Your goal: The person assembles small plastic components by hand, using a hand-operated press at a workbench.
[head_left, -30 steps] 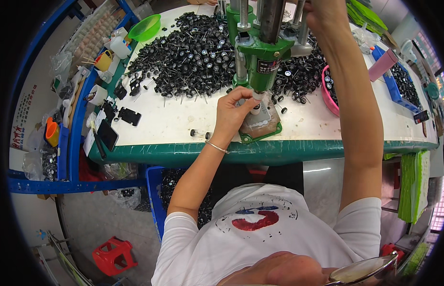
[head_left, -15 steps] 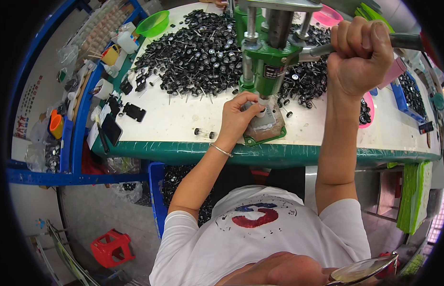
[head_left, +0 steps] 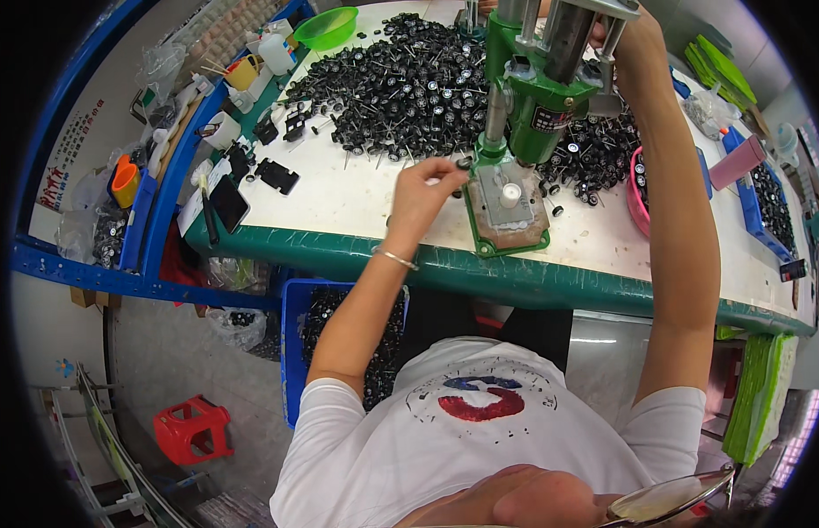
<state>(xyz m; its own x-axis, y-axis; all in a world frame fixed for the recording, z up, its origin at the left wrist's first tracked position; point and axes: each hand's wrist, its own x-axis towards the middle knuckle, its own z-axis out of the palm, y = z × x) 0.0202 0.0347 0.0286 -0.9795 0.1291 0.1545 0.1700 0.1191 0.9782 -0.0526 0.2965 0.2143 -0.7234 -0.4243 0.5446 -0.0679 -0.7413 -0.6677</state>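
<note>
My left hand [head_left: 422, 199] is closed just left of the press base, thumb and forefinger pinching a small black wheel [head_left: 464, 164]. Beside those fingertips stands a green hand press [head_left: 537, 119]. On its base plate [head_left: 525, 236] sits a round white holder [head_left: 510, 194], with a gap under the ram. My right hand [head_left: 640, 40] is raised at the far right of the press head. The press columns hide most of its fingers, so what they grip does not show. Behind the press spreads a large heap of black wheels with metal axles [head_left: 409, 92].
A green bowl [head_left: 328, 29] stands at the back left. A phone [head_left: 227, 202] and a black plastic part [head_left: 277, 176] lie on the left. To the right are a pink bowl [head_left: 636, 201] and a blue bin of wheels [head_left: 761, 207]. The table has a green front edge [head_left: 356, 249].
My left hand has drawn back left from the holder, now pinching a wheel. My right hand has moved away from me, behind the press head, and the ram has risen. The view has shifted.
</note>
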